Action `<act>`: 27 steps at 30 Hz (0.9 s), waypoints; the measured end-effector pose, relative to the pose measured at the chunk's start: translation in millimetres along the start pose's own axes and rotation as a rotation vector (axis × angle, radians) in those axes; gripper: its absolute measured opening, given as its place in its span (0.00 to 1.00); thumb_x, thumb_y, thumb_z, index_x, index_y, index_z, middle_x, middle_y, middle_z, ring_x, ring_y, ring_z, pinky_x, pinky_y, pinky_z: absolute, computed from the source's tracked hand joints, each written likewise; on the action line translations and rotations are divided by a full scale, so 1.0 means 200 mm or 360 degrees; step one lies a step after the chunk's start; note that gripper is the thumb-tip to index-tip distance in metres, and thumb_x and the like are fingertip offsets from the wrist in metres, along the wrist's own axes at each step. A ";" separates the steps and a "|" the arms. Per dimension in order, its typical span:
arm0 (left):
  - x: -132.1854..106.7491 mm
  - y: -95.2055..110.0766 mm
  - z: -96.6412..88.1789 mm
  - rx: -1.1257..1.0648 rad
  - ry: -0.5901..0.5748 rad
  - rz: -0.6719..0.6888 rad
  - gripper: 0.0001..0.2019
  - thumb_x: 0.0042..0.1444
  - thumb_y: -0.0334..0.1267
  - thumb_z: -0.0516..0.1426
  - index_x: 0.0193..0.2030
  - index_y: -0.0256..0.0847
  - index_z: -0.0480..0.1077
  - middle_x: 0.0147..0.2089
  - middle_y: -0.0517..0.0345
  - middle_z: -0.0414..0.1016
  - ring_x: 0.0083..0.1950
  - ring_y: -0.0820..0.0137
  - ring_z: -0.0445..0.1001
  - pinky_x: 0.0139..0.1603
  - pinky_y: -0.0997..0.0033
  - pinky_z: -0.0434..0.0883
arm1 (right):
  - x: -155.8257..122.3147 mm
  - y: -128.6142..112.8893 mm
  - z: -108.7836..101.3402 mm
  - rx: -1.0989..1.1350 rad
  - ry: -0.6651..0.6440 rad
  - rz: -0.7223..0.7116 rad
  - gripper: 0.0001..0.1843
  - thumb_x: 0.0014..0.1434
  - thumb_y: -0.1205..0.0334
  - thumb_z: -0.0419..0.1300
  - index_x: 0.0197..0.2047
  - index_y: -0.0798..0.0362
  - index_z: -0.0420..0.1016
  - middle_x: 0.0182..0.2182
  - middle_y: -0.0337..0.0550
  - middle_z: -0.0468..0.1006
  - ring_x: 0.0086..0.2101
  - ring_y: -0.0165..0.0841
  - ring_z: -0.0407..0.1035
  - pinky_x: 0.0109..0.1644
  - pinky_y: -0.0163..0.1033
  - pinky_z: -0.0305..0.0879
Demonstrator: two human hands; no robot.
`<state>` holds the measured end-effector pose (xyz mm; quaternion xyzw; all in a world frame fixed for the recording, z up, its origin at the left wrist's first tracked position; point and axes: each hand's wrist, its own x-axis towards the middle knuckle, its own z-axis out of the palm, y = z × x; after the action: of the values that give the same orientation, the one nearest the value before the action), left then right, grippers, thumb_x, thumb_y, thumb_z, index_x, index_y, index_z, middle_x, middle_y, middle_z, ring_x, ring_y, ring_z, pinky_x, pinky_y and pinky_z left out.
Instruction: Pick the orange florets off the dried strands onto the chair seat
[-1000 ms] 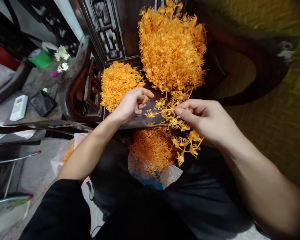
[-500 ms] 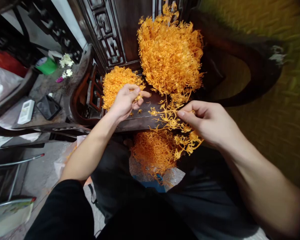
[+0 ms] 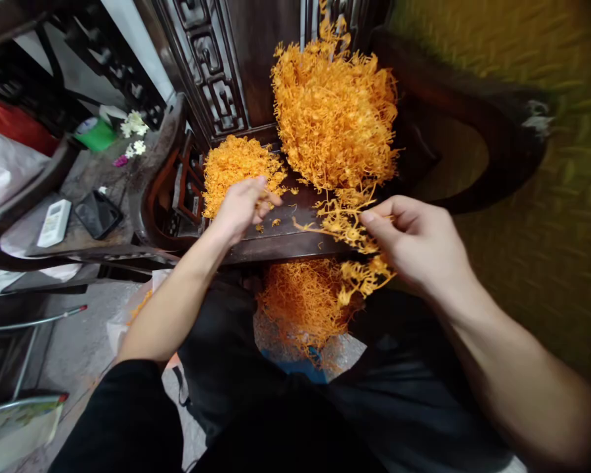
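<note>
Orange strand [image 3: 347,226] hanging from right hand [image 3: 418,243]

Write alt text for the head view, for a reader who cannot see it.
A person's right hand pinches a tangled orange sprig strand hanging from a large orange heap on a dark wooden chair seat. The left hand rests fingertips at a smaller orange pile. More orange bits lie below, between the knees.

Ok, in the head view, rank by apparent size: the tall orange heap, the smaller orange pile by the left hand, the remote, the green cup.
1. tall orange heap
2. smaller orange pile
3. Remote and green cup: they look alike and the cup sits farther off, so unranked.
</note>
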<state>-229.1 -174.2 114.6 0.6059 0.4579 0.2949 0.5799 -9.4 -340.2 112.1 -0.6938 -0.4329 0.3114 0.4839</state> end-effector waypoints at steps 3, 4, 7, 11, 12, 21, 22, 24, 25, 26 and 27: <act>-0.05 0.02 0.08 -0.0007 -0.0303 -0.0005 0.16 0.67 0.54 0.59 0.45 0.43 0.71 0.32 0.60 0.73 0.24 0.78 0.59 0.23 0.74 0.55 | 0.00 0.01 0.05 -0.0009 -0.0074 -0.0121 0.19 0.62 0.44 0.68 0.29 0.49 0.72 0.19 0.36 0.64 0.20 0.28 0.52 0.24 0.38 0.46; -0.07 0.02 0.11 0.0006 -0.0352 -0.0024 0.19 0.67 0.57 0.58 0.46 0.42 0.73 0.30 0.60 0.72 0.23 0.78 0.59 0.22 0.74 0.54 | 0.00 0.01 0.07 0.0004 -0.0069 -0.0157 0.20 0.62 0.43 0.68 0.30 0.49 0.72 0.19 0.37 0.64 0.20 0.28 0.53 0.24 0.38 0.47; -0.11 0.01 0.16 0.0122 -0.0458 -0.0090 0.32 0.64 0.71 0.51 0.38 0.40 0.75 0.26 0.60 0.65 0.23 0.76 0.59 0.22 0.72 0.53 | 0.01 0.00 0.10 0.0032 -0.0064 -0.0197 0.20 0.63 0.41 0.66 0.32 0.49 0.73 0.20 0.38 0.66 0.21 0.29 0.54 0.25 0.38 0.48; -0.14 0.00 0.20 0.0299 -0.0806 0.0029 0.31 0.56 0.72 0.59 0.29 0.40 0.70 0.26 0.61 0.64 0.26 0.75 0.59 0.26 0.70 0.55 | 0.00 -0.02 0.12 -0.0008 -0.0111 -0.0241 0.20 0.63 0.42 0.66 0.32 0.50 0.73 0.22 0.38 0.68 0.23 0.29 0.57 0.27 0.38 0.52; -0.15 -0.01 0.20 0.0312 -0.0901 0.0054 0.30 0.54 0.70 0.62 0.28 0.41 0.69 0.27 0.62 0.64 0.27 0.75 0.59 0.27 0.70 0.56 | 0.00 -0.02 0.12 -0.0018 -0.0127 -0.0261 0.20 0.63 0.43 0.66 0.32 0.50 0.73 0.22 0.38 0.69 0.23 0.29 0.57 0.27 0.38 0.53; -0.16 0.04 0.18 0.0200 -0.0849 -0.0052 0.29 0.55 0.68 0.61 0.25 0.41 0.67 0.22 0.67 0.56 0.23 0.77 0.52 0.26 0.71 0.50 | 0.02 -0.02 0.09 -0.0137 -0.0031 -0.0294 0.13 0.63 0.52 0.66 0.32 0.50 0.76 0.24 0.40 0.74 0.24 0.31 0.62 0.28 0.38 0.55; -0.16 0.05 0.16 0.0243 -0.0846 -0.0053 0.29 0.55 0.68 0.62 0.25 0.41 0.68 0.22 0.66 0.57 0.23 0.77 0.52 0.26 0.71 0.50 | 0.02 -0.02 0.08 -0.0173 -0.0015 -0.0289 0.12 0.62 0.53 0.67 0.32 0.50 0.76 0.24 0.41 0.74 0.24 0.31 0.62 0.27 0.38 0.55; -0.15 0.06 0.11 0.0369 -0.0860 -0.0015 0.28 0.54 0.66 0.63 0.25 0.41 0.70 0.22 0.66 0.60 0.23 0.77 0.53 0.27 0.71 0.51 | 0.04 -0.03 0.04 -0.0234 0.0039 -0.0282 0.10 0.61 0.56 0.68 0.30 0.51 0.77 0.23 0.41 0.75 0.24 0.31 0.62 0.27 0.38 0.54; -0.14 0.05 0.08 0.0436 -0.0852 0.0011 0.27 0.54 0.65 0.64 0.25 0.41 0.71 0.22 0.65 0.61 0.23 0.76 0.54 0.27 0.71 0.51 | 0.04 -0.03 0.02 -0.0237 0.0132 -0.0280 0.10 0.60 0.57 0.68 0.30 0.51 0.77 0.23 0.42 0.74 0.24 0.31 0.62 0.27 0.38 0.54; -0.12 0.05 0.03 0.0492 -0.0807 0.0034 0.26 0.54 0.63 0.64 0.26 0.41 0.72 0.21 0.65 0.61 0.23 0.76 0.54 0.27 0.71 0.51 | 0.05 -0.03 -0.01 -0.0216 0.0269 -0.0270 0.10 0.58 0.58 0.68 0.29 0.52 0.76 0.23 0.42 0.74 0.23 0.30 0.61 0.26 0.38 0.53; -0.09 0.03 -0.02 0.0541 -0.0711 0.0052 0.24 0.56 0.62 0.64 0.26 0.41 0.72 0.21 0.65 0.60 0.23 0.76 0.53 0.27 0.71 0.51 | 0.06 -0.03 -0.04 -0.0166 0.0433 -0.0248 0.10 0.57 0.58 0.69 0.29 0.52 0.76 0.22 0.41 0.73 0.22 0.30 0.60 0.25 0.38 0.52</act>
<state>-238.3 -188.8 124.0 0.7517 0.3519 0.0824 0.5517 0.6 -330.5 119.5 -0.7182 -0.4315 0.1532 0.5240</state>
